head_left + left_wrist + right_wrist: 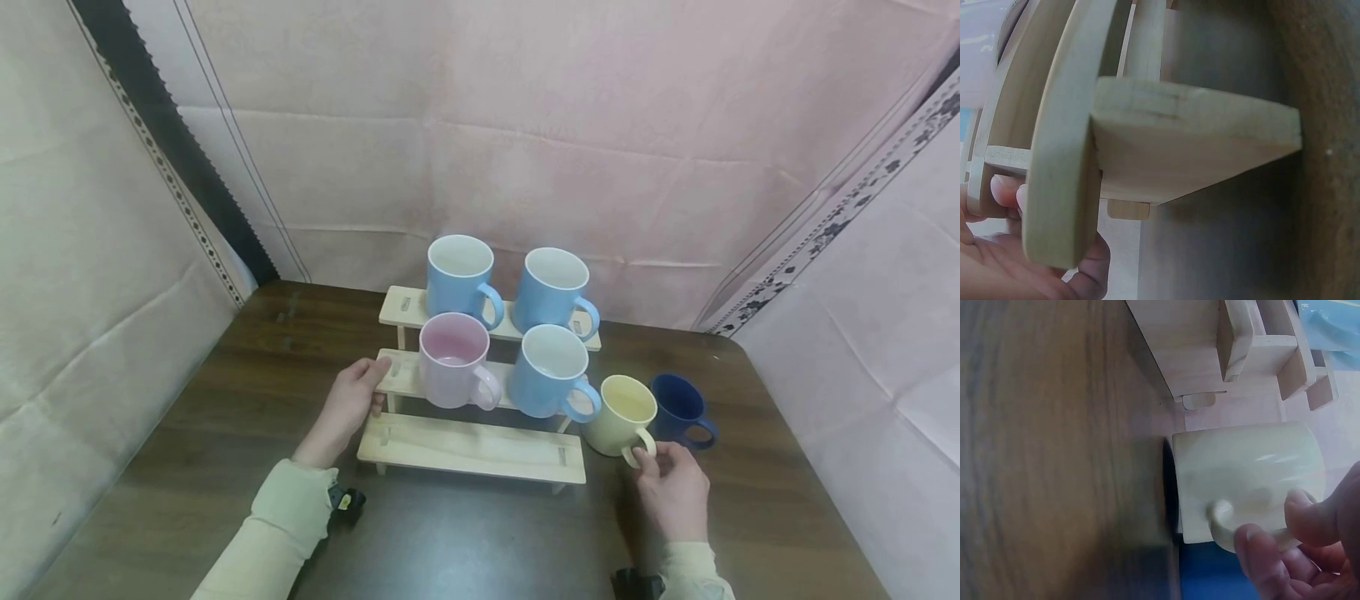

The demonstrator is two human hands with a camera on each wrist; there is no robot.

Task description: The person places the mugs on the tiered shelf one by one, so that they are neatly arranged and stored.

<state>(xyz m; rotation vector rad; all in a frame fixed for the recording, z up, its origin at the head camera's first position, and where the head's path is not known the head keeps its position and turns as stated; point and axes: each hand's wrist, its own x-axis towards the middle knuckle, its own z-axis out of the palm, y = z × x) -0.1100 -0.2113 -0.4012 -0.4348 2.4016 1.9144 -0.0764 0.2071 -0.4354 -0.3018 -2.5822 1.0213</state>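
A three-tier wooden display rack (480, 447) stands on the table, and my left hand (351, 400) grips the left end of its middle tier. In the left wrist view the fingers (1088, 275) curl around the rack's pale boards. At the rack's right side is a pale yellow mug (615, 421); my right hand (675, 490) pinches its handle between thumb and fingers. The right wrist view shows the mug (1247, 469) upright beside the rack's side panel, its base at or just over the tabletop; I cannot tell which.
A dark blue mug (678, 408) stands just right of the yellow one. The middle tier bears a pale pink mug (450, 367) and a light blue mug (543, 379). Two more light blue mugs (453, 287) sit on the top tier. Cloth walls (480, 167) surround the brown table (450, 550).
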